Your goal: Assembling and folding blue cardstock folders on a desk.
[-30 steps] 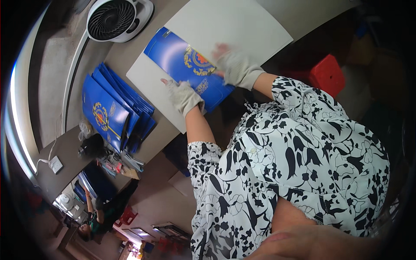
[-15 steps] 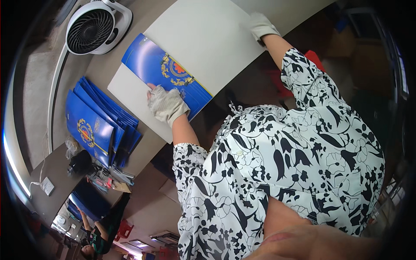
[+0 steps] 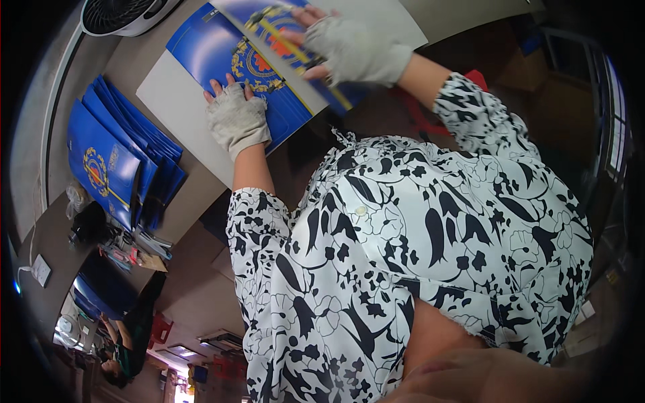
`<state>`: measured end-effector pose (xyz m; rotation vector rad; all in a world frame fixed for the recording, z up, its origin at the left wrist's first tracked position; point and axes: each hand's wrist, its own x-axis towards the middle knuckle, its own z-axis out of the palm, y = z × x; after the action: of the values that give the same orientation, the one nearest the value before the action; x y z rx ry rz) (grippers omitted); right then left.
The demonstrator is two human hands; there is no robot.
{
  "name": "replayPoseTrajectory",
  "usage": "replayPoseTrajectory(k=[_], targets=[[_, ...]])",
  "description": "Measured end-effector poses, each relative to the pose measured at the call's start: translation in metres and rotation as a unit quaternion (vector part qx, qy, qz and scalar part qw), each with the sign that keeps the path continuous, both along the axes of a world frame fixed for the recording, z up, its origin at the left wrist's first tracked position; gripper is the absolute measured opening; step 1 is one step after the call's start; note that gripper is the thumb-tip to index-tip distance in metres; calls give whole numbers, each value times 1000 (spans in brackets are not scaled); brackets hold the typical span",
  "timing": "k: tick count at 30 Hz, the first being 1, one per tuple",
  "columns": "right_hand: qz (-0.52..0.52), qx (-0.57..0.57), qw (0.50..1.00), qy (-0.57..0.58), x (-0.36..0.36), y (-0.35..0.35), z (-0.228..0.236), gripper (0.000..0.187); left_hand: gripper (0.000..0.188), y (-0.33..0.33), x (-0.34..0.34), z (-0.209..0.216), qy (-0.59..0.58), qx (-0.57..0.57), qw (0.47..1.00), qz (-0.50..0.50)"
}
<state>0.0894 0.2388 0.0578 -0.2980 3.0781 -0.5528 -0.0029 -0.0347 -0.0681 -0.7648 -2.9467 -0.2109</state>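
Note:
A blue printed sheet (image 3: 201, 43) with a gold-and-red emblem lies over white card (image 3: 164, 101) on the table. My left hand (image 3: 238, 121), in a pale fingerless glove, rests on its lower part with fingers spread. My right hand (image 3: 356, 52), gloved the same way, has hold of a second blue printed panel (image 3: 272, 33) with a yellow strip. This panel is blurred and seems to be raised partly over the first. The fingers and thumb stand out on its face; its underside is hidden.
Several blue printed folders (image 3: 111, 158) lie stacked to the left. A black-and-white fan (image 3: 124, 15) stands at the far left. Small tools (image 3: 124, 254) and a dark object (image 3: 91, 223) sit nearer. Another person (image 3: 124, 349) is at lower left.
My right hand has come left from the white card's far right part, bringing a blue panel over. My left hand's fingers have spread on the sheet. The whole view has shifted.

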Motion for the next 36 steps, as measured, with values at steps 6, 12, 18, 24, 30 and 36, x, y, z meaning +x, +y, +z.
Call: replayPoseTrajectory(k=[6, 12, 18, 24, 30, 36], targets=[[-53, 136, 989, -22, -14, -41, -52, 79, 54, 6, 4, 11, 0, -3, 1000, -1], [20, 60, 997, -39, -12, -32, -16, 88, 53, 2, 1, 5, 12, -2, 1000, -6], [1, 164, 985, -57, -11, -36, -52, 80, 53, 4, -1, 1, 33, -3, 999, -8], [-10, 164, 984, -65, -15, -42, -60, 81, 54, 4, 0, 4, 16, -5, 1000, -1], [-3, 168, 985, -45, -17, -40, -71, 81, 54, 4, -1, 4, 16, -1, 1000, 3], [-3, 172, 984, -55, -15, -40, -60, 80, 54, 3, -3, 2, 15, -11, 1000, -1]])
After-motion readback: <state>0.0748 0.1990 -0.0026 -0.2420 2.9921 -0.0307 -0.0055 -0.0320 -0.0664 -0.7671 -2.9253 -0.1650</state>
